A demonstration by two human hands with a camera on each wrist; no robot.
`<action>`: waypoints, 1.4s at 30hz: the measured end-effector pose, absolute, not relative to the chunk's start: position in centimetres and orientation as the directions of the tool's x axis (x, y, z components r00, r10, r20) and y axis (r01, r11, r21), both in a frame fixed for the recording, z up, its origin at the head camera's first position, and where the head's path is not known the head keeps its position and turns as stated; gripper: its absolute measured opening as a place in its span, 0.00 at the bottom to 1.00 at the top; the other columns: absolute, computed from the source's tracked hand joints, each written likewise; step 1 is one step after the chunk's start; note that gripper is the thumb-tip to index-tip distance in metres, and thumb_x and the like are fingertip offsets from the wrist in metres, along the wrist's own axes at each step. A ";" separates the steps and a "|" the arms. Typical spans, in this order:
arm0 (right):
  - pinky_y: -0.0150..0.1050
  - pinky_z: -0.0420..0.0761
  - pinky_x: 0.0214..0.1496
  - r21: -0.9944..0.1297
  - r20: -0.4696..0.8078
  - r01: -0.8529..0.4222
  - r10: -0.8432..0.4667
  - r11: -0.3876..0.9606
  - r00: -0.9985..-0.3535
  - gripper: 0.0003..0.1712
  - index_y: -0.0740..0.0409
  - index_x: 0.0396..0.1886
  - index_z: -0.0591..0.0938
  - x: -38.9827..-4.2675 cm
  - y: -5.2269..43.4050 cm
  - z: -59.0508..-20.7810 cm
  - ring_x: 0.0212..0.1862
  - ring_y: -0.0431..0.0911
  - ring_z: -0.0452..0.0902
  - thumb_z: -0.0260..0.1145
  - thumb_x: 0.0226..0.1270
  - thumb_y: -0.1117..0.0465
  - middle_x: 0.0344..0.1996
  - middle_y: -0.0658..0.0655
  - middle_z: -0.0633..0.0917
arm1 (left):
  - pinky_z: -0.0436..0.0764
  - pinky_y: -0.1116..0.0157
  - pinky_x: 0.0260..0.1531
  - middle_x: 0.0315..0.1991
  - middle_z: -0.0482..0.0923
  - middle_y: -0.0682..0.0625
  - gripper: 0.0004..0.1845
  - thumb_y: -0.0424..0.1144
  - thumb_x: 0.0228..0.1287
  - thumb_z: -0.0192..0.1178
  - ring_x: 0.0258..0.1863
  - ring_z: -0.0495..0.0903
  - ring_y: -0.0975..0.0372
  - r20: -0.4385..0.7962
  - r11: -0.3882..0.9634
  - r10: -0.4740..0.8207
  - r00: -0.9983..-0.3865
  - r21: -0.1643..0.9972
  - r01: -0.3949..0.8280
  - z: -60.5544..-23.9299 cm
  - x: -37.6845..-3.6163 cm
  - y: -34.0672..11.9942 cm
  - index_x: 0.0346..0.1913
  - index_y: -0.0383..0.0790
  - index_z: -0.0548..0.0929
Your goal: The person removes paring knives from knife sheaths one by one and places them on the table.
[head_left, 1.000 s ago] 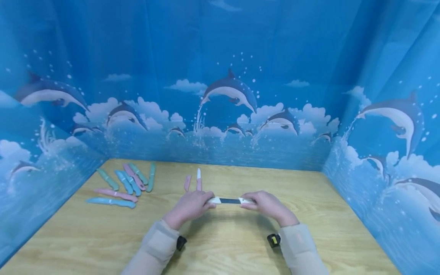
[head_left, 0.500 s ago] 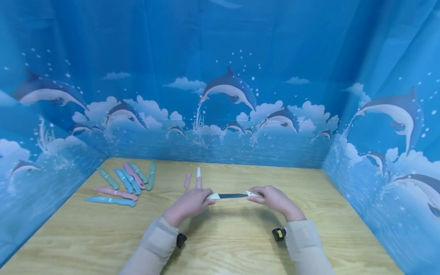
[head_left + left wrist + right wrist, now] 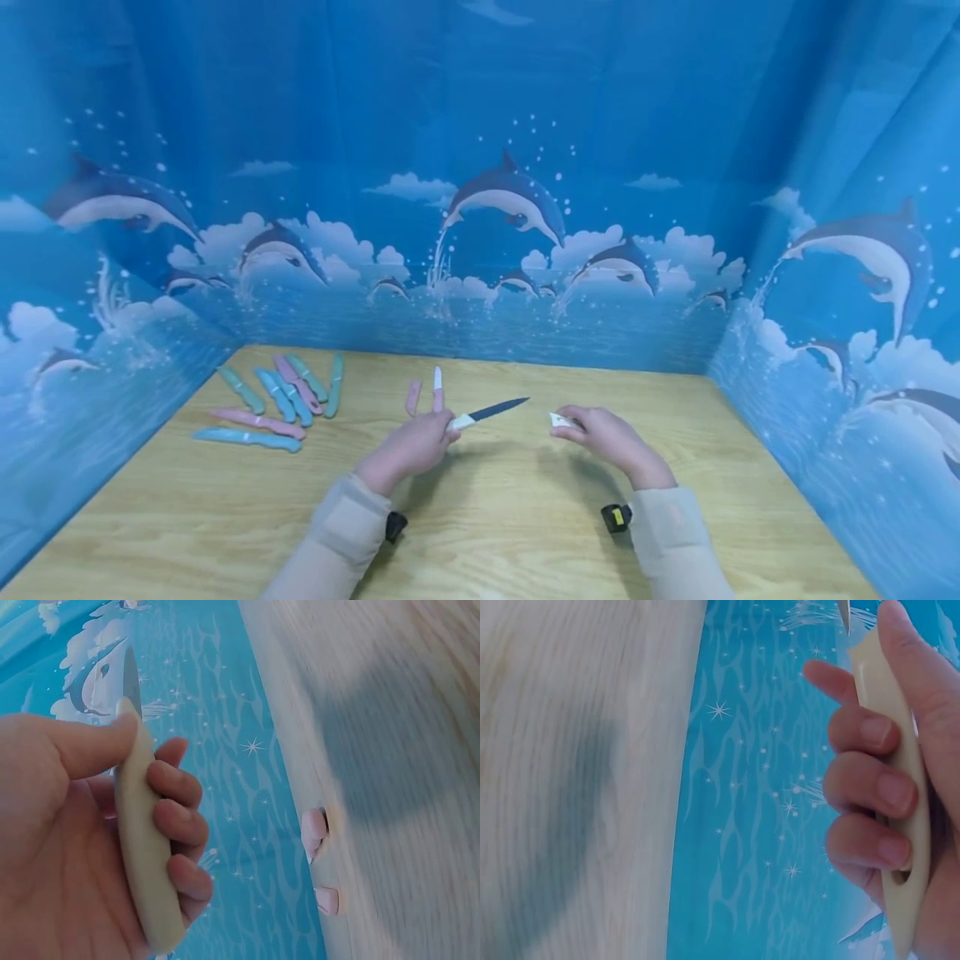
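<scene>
My left hand point(image 3: 411, 452) grips the cream handle of a small knife point(image 3: 498, 409), whose dark blade lies bare and points right and slightly up. In the left wrist view, fingers curl round the knife's handle point(image 3: 144, 840). Over to the right, my right hand point(image 3: 609, 442) holds a cream blade sheath point(image 3: 559, 420), its mouth facing the blade tip across a gap. The right wrist view shows the sheath point(image 3: 911, 900) between thumb and curled fingers. Just beyond the left hand lie a pink-handled knife point(image 3: 438, 392) with its white blade bare and a pink sheath point(image 3: 413, 398).
Several blue, green and pink knives, seemingly in their sheaths, lie at the table's left; a blue one point(image 3: 247, 438) is nearest. The wooden table point(image 3: 510, 533) meets a blue dolphin-print curtain point(image 3: 480, 325) at the back and sides.
The blade has come fully out of the cream sheath. My right hand has moved right with the sheath, and the knife in my left hand now tilts with its tip up.
</scene>
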State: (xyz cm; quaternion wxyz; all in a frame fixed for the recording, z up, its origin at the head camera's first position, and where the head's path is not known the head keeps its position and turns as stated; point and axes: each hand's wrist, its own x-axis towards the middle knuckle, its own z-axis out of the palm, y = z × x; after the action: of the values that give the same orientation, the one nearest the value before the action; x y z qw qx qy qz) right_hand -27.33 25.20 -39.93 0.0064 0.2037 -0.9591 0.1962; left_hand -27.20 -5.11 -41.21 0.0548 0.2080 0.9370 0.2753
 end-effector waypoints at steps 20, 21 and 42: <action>0.42 0.79 0.42 -0.434 0.122 -0.451 -0.446 0.780 -0.887 0.18 0.56 0.50 0.79 -26.9 24.7 -39.6 0.37 0.41 0.77 0.64 0.67 0.51 0.38 0.51 0.83 | 0.68 0.70 0.15 0.21 0.71 0.49 0.30 0.38 0.76 0.46 0.14 0.64 0.64 0.015 0.779 0.324 -0.946 0.563 0.276 -40.7 -27.0 -4.6 0.71 0.22 0.54; 0.41 0.79 0.42 -0.428 0.136 -0.481 -0.472 0.765 -0.871 0.18 0.57 0.49 0.80 -26.8 24.8 -39.7 0.37 0.41 0.76 0.66 0.65 0.53 0.38 0.50 0.83 | 0.67 0.70 0.14 0.20 0.71 0.49 0.32 0.39 0.76 0.47 0.13 0.64 0.64 0.005 0.785 0.320 -0.947 0.559 0.268 -40.8 -26.9 -4.6 0.72 0.23 0.51; 0.37 0.82 0.48 0.033 0.350 -0.830 -0.784 0.557 -0.513 0.19 0.55 0.46 0.85 -30.1 21.4 -42.6 0.44 0.44 0.82 0.76 0.52 0.60 0.41 0.52 0.86 | 0.59 0.51 0.70 0.35 0.85 0.41 0.24 0.52 0.72 0.51 0.39 0.85 0.50 0.099 0.932 0.272 -0.957 0.221 0.287 -41.8 -29.0 -2.1 0.38 0.33 0.84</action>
State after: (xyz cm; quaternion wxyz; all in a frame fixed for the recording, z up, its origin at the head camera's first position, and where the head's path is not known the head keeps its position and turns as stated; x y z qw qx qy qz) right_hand -30.12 21.36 -42.61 0.1644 0.4654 -0.8669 0.0695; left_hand -28.96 -2.07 -41.83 -0.0335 0.1423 0.9823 0.1172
